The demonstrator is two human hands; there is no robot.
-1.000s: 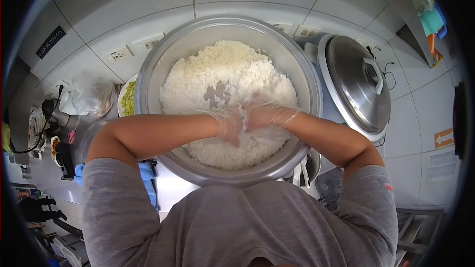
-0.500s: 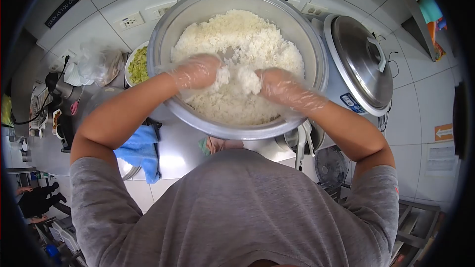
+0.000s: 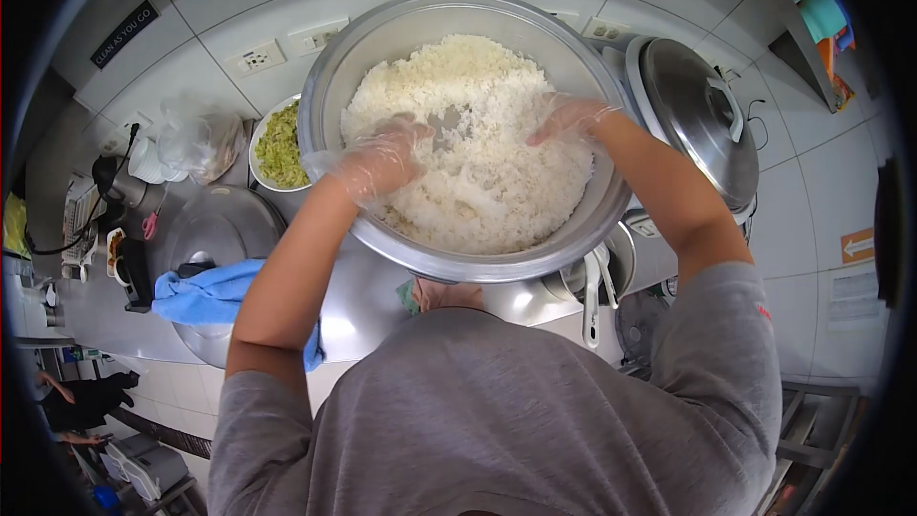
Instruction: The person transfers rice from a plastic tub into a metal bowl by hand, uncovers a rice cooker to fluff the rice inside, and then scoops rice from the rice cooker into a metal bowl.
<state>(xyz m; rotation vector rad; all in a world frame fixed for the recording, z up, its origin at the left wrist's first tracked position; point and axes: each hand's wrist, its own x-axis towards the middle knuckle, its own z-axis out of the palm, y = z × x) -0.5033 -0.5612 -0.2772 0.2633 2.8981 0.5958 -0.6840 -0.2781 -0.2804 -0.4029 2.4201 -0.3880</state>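
Round lid (image 3: pixel 212 220): on tabletop (image 3: pixel 382 294), by front edge; blue cloth (image 3: pixel 212 292) lies across it. Plate (image 3: pixel 282 187) of chopped greens (image 3: pixel 281 146): toward back edge, just beside large metal pot (image 3: pixel 458 269). My left hand (image 3: pixel 390 158), in clear plastic glove (image 3: pixel 351 174): on rice (image 3: pixel 492 196), fingers loosely bent; cannot tell if rice is gripped. Rice: inside pot, bare patch near middle. My right hand (image 3: pixel 573 118), also gloved: inside pot's right rim, thumb spread from fingers, unclenched. Rice cooker (image 3: pixel 688 115): right of pot, covered.
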